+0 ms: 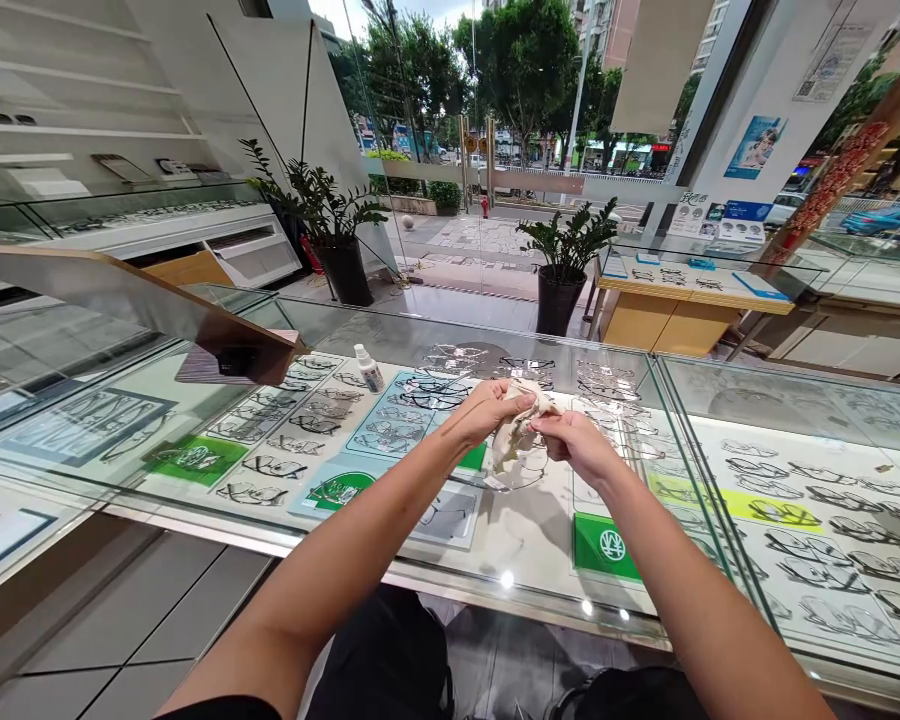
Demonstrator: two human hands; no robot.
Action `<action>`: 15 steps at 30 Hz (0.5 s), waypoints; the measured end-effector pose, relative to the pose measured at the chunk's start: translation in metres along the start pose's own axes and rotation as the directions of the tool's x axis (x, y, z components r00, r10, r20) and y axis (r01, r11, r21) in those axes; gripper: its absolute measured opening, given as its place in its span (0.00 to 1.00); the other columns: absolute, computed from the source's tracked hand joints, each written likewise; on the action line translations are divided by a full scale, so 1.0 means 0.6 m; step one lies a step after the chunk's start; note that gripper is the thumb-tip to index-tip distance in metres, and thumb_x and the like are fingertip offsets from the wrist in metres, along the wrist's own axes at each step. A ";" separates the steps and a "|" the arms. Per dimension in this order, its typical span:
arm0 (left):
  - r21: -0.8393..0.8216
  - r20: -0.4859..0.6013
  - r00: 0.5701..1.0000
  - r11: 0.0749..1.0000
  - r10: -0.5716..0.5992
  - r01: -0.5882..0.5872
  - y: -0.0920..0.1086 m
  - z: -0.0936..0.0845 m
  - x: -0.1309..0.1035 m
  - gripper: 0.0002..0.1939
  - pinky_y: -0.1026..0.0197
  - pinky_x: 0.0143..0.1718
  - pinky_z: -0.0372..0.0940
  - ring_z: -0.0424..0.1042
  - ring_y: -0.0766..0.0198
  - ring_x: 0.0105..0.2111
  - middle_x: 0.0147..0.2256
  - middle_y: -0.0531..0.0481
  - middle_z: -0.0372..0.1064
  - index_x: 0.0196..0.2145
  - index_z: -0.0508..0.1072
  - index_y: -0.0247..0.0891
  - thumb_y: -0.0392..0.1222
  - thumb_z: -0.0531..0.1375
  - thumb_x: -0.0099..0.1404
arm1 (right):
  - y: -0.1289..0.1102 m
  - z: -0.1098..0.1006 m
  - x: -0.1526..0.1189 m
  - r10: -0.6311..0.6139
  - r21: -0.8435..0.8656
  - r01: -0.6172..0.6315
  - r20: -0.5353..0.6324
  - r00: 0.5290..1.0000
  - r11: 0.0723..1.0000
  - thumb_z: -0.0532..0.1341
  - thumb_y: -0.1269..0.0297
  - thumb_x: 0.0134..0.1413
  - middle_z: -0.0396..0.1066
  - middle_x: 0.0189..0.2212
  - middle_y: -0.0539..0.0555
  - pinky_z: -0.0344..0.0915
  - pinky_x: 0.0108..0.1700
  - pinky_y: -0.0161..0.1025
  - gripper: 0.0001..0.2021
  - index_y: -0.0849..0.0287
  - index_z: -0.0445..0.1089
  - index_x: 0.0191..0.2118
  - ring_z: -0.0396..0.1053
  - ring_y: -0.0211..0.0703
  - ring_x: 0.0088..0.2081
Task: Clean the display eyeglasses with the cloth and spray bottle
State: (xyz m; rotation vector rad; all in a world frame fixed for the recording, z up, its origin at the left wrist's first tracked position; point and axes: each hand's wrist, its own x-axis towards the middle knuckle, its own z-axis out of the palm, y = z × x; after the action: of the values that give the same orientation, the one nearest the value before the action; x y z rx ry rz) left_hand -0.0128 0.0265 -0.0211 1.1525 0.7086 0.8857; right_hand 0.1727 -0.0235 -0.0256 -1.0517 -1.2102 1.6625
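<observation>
Above the glass counter, both my hands are closed on a crumpled cream cloth (pixel 511 432). My left hand (pixel 486 412) pinches its upper left part, thumb towards the middle. From the other side, the fingers of my right hand (pixel 574 440) press together on the cloth's right edge. Just below the cloth shows a thin-rimmed pair of glasses (pixel 521 486); the cloth and fingers hide much of it, and I cannot tell how it is gripped. A small white spray bottle (pixel 369 370) stands on the counter, left of my hands.
Rows of eyeglass frames (pixel 784 512) lie inside the glass display counter (pixel 525 580). A brown tilted panel (pixel 195 320), perhaps a mirror's back, stands at left. Potted plants (pixel 562 270) and a wooden display table (pixel 667 310) are beyond the counter.
</observation>
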 end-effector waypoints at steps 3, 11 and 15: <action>0.031 -0.008 1.000 0.999 0.025 -0.024 -0.002 0.000 0.002 0.27 0.65 0.28 0.62 0.70 0.67 0.24 0.27 0.48 0.76 0.35 0.78 0.31 0.61 0.74 0.56 | 0.001 0.001 0.001 0.006 0.013 -0.006 -0.022 1.000 1.000 0.74 0.48 0.41 0.49 0.13 0.39 0.34 0.26 0.39 0.20 0.59 0.71 0.25 0.38 0.30 0.19; 0.016 0.096 0.995 1.000 -0.009 0.007 0.010 -0.011 -0.003 0.29 0.63 0.34 0.69 0.76 0.62 0.30 0.34 0.45 0.79 0.43 0.77 0.32 0.53 0.78 0.51 | -0.002 -0.016 0.006 0.010 0.043 -0.007 -0.072 0.997 0.999 0.75 0.49 0.40 0.51 0.14 0.39 0.37 0.24 0.37 0.20 0.61 0.76 0.31 0.41 0.31 0.18; 0.016 0.023 1.000 1.000 -0.001 0.001 0.005 -0.003 -0.002 0.29 0.63 0.34 0.68 0.75 0.64 0.29 0.33 0.46 0.78 0.40 0.77 0.31 0.51 0.80 0.47 | 0.000 -0.008 0.004 0.007 0.034 -0.006 -0.022 1.000 0.999 0.75 0.48 0.40 0.48 0.12 0.38 0.35 0.25 0.38 0.20 0.58 0.69 0.25 0.38 0.30 0.18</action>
State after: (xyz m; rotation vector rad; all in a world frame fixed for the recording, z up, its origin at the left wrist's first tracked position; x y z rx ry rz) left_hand -0.0154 0.0268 -0.0188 1.1742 0.6984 0.8664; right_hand 0.1763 -0.0197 -0.0269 -1.0514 -1.1611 1.6669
